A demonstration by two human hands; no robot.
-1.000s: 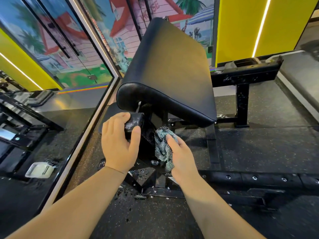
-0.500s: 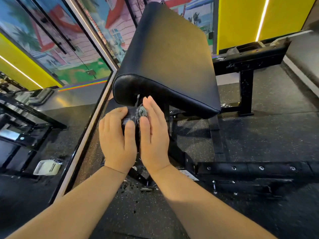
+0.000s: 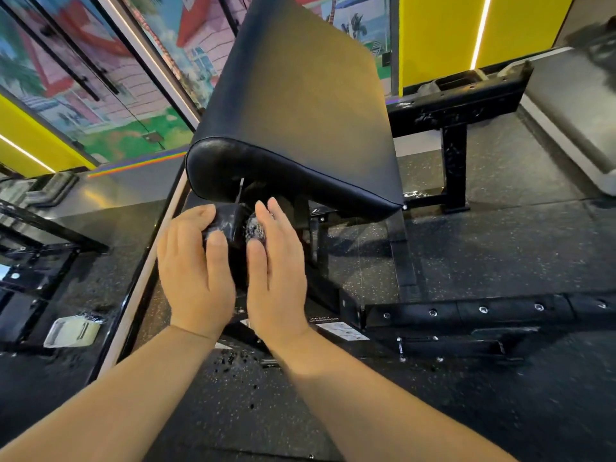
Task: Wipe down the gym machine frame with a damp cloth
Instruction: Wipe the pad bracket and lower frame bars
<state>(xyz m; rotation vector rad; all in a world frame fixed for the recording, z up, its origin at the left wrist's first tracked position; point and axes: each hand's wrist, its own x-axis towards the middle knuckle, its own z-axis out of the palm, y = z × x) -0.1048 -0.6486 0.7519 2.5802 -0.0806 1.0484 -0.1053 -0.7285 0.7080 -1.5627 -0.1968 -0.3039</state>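
Two bare forearms reach up from the bottom edge and meet under the bench pad. The left hand [image 3: 196,271] grips a glossy black part of the machine frame [image 3: 228,225]: its fingers [image 3: 201,216] curl over the top and the thumb presses the near face. Just beside it, the right hand [image 3: 278,271] lies along the same part with its fingers [image 3: 274,215] straight and close together. They press the damp cloth [image 3: 255,228] against the metal. Only a speckled grey patch of the cloth shows, in the gap between the two hands. I cannot tell how much more of it is bunched under the palm.

Below the wrists, the speckled rubber floor [image 3: 466,261] has dark wet spots on it. To the right lies a low black base rail [image 3: 483,310] with a row of bolts, and a white label [image 3: 340,329] sits near its inner end.

Above the hands, the black padded cushion [image 3: 300,111] slopes up and away, its rounded lip hanging just over the fingertips. Beyond it, a scuffed black crossbar [image 3: 460,108] stands on an upright post. A mirrored panel [image 3: 66,211] runs along the left and reflects a colourful mural. A yellow wall [image 3: 443,35] with a bright light strip [image 3: 480,31] stands at the back.
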